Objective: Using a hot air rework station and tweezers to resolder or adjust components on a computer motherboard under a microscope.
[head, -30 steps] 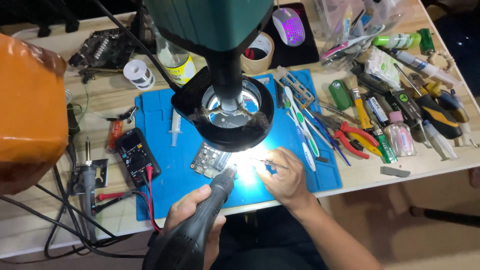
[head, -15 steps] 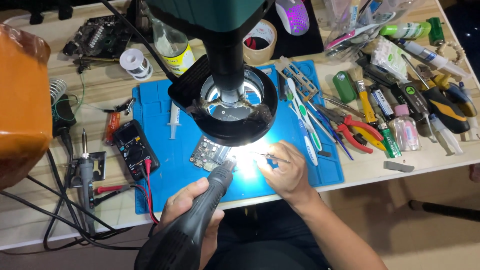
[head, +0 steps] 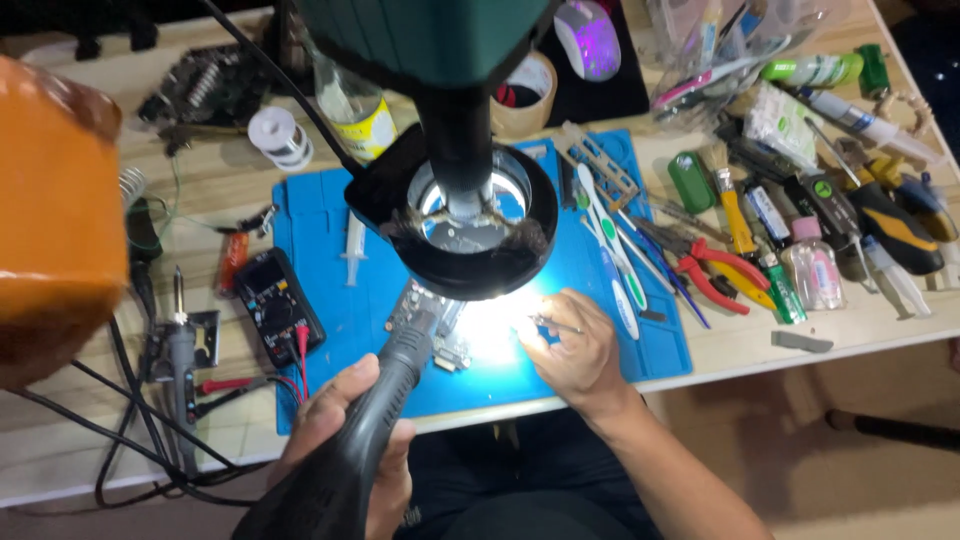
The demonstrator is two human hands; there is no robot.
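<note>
Gripping a black hot-air wand, the left hand aims it at the circuit board; the right hand pinches tweezers.

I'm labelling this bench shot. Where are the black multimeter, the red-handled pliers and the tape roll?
Black multimeter (head: 277, 307), head view, on its dial face.
Red-handled pliers (head: 712, 276), head view, on a red handle.
Tape roll (head: 525, 95), head view, on its tan outer rim.
</note>
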